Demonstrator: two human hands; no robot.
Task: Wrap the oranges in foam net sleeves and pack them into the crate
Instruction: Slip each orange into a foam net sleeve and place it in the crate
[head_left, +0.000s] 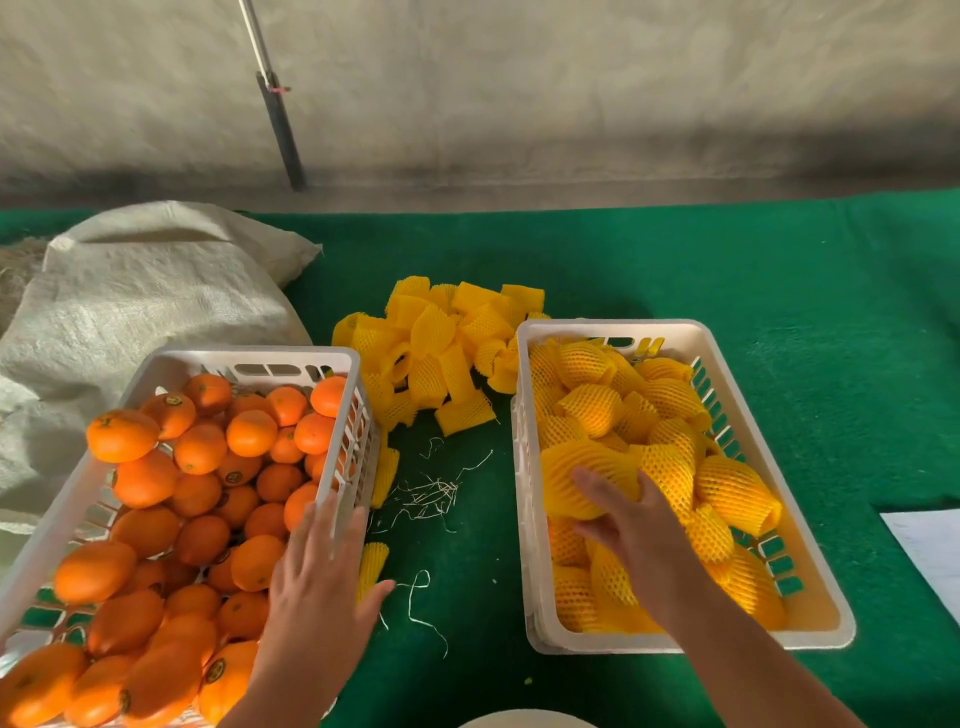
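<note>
Warm light, fairly bright; soft shadows at table (675, 260) far edge. Left hand (317, 582) motion-blurred (fingers smeared). Wide-angle bending at frame edges.

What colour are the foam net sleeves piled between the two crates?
Bright yellow, with a diamond mesh pattern; the foam net sleeves show best in the head view.

You will find no readable text here. Several oranges (200, 448) in the left crate (332, 358) carry small round dark stickers (173, 400), but their print is too small to make out. The white paper (930, 551) at the right edge shows no legible writing.
</note>
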